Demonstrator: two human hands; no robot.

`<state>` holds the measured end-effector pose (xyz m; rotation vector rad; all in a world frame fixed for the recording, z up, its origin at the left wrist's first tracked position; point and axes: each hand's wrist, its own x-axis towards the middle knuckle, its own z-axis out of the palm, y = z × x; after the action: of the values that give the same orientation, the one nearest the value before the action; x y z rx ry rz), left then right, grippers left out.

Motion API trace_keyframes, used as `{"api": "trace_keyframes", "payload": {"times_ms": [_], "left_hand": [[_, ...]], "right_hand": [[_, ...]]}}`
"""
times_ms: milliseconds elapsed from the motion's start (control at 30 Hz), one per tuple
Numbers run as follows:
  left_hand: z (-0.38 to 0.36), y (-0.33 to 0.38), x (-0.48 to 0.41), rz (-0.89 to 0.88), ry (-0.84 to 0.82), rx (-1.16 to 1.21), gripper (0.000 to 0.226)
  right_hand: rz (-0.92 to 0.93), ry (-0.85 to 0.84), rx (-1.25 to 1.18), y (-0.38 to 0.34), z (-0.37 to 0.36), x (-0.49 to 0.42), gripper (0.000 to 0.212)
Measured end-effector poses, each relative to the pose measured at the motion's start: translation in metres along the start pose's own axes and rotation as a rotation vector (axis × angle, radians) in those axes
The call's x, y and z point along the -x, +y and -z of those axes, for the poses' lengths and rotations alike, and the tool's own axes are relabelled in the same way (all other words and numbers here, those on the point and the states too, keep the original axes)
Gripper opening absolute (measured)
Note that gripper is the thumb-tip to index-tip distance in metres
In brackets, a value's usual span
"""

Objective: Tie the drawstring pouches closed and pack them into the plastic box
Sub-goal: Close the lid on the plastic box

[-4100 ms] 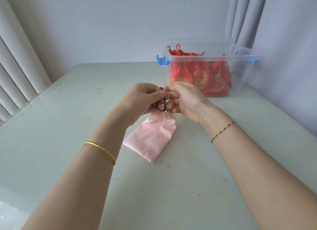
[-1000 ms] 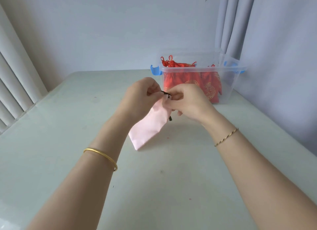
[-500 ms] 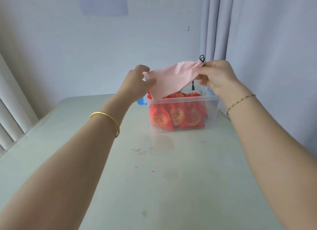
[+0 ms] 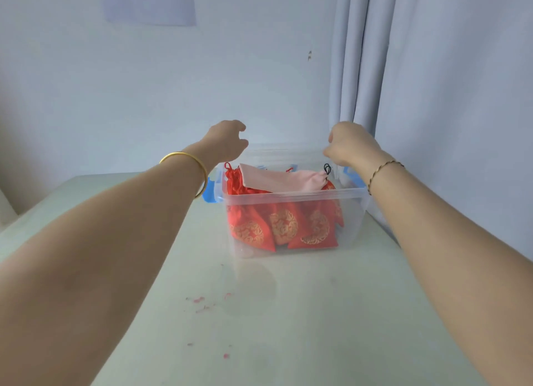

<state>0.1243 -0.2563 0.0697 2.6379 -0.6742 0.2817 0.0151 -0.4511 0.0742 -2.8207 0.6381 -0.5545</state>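
Observation:
A pink drawstring pouch (image 4: 284, 180) with a black cord lies flat on top of several red pouches with gold patterns (image 4: 284, 227) inside the clear plastic box (image 4: 294, 196) with blue clips. My left hand (image 4: 226, 143) hovers above the box's left end, fingers loosely curled and holding nothing. My right hand (image 4: 350, 146) hovers above the right end, just over the pouch's black cord loops, also holding nothing.
The box stands at the far side of a pale glass-topped table (image 4: 288, 313). Small red specks (image 4: 202, 302) dot the tabletop. A grey curtain (image 4: 432, 97) hangs at the right behind the box, and a wall with a paper sheet (image 4: 150, 2) is behind.
Both hands tied the pink pouch over the table, lifted it over the box, and have now let it go; it lies on the red pouches and both hands are lifted clear of it.

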Motion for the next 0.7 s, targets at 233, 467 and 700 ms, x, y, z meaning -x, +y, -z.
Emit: {"api": "trace_keyframes", "payload": {"times_ms": [233,467,700], "left_hand": [[-0.016,-0.004,-0.027,0.002,-0.127,-0.132,0.043],[-0.024,-0.007,-0.035,-0.006,-0.046,-0.102,0.036],[-0.002,-0.004,-0.019,-0.035,0.222,0.049,0.030]], "right_hand": [[-0.048,0.143,-0.083,0.029,-0.001,-0.006,0.018],[-0.100,0.164,-0.143,0.037,-0.002,-0.003,0.031],[-0.075,0.303,-0.355,0.039,-0.005,0.004,0.035]]}}
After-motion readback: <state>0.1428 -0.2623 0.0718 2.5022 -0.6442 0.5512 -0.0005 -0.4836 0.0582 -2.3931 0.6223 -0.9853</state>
